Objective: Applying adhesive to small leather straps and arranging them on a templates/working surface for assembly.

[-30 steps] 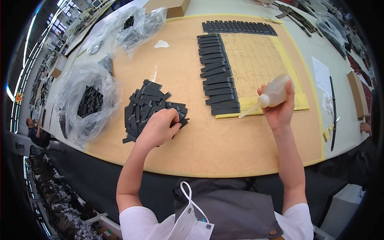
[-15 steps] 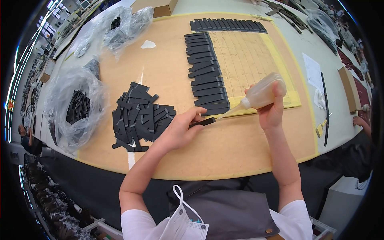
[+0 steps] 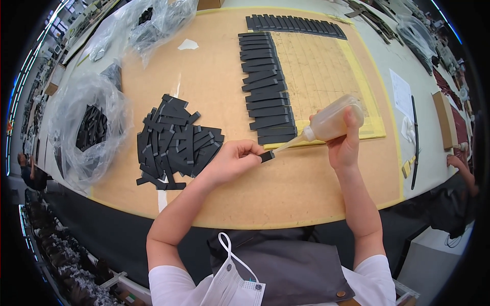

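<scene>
My left hand point(image 3: 236, 162) pinches a short black strip point(image 3: 267, 156), its free end pointing right. In my right hand point(image 3: 343, 148) is a translucent squeeze bottle point(image 3: 337, 120), tilted so its thin nozzle reaches down to the strip's end. Whether liquid comes out is too small to tell. Just beyond both hands, a column of overlapping black strips point(image 3: 266, 92) lies along the left side of a yellow-edged board point(image 3: 326, 66). Another row of black strips point(image 3: 296, 26) runs along the far side. Left of my left hand sits a loose heap of black strips point(image 3: 176, 140).
A clear plastic bag point(image 3: 115, 115) holding more black strips stands at the left, with another plastic bag point(image 3: 163, 25) behind it. On the right lie a paper sheet point(image 3: 402, 92) and a thin black rod point(image 3: 415, 148). Another person's hand point(image 3: 454, 161) shows at the far right.
My left hand has shifted its hold, so less of the black strip sticks out past the fingers. The nozzle stays at the strip's end. The whole view has moved slightly.
</scene>
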A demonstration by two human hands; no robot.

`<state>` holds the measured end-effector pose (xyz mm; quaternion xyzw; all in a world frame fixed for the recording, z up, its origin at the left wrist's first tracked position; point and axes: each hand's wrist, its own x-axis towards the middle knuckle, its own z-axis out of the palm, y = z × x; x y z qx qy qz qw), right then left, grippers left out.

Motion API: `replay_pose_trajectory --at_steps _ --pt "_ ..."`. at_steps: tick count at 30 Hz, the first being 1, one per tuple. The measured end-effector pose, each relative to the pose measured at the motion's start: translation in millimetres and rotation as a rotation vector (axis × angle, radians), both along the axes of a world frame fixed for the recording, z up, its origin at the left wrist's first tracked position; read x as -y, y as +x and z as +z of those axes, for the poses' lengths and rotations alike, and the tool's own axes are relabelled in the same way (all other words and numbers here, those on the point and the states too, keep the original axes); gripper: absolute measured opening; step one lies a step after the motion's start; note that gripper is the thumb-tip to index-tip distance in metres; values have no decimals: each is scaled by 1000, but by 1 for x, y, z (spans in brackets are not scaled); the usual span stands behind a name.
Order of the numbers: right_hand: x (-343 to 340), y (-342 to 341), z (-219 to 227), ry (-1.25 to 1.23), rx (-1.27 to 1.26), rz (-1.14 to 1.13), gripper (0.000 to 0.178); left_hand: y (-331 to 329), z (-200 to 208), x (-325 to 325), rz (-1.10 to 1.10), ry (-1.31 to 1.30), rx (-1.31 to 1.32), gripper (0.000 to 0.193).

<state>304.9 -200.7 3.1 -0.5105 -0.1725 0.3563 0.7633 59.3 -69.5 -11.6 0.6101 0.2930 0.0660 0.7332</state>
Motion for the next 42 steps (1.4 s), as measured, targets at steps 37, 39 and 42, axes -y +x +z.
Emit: replay_pose_trajectory --at_steps 37,39,42 --pt "5 2 -3 -45 49 24 80 0 7 -1 -19 -69 -26 17" --pt "6 1 -2 -64 73 43 79 0 5 -3 -23 -82 -12 17" --pt "3 -5 9 -31 -12 60 76 -5 3 -5 -13 -89 42 16"
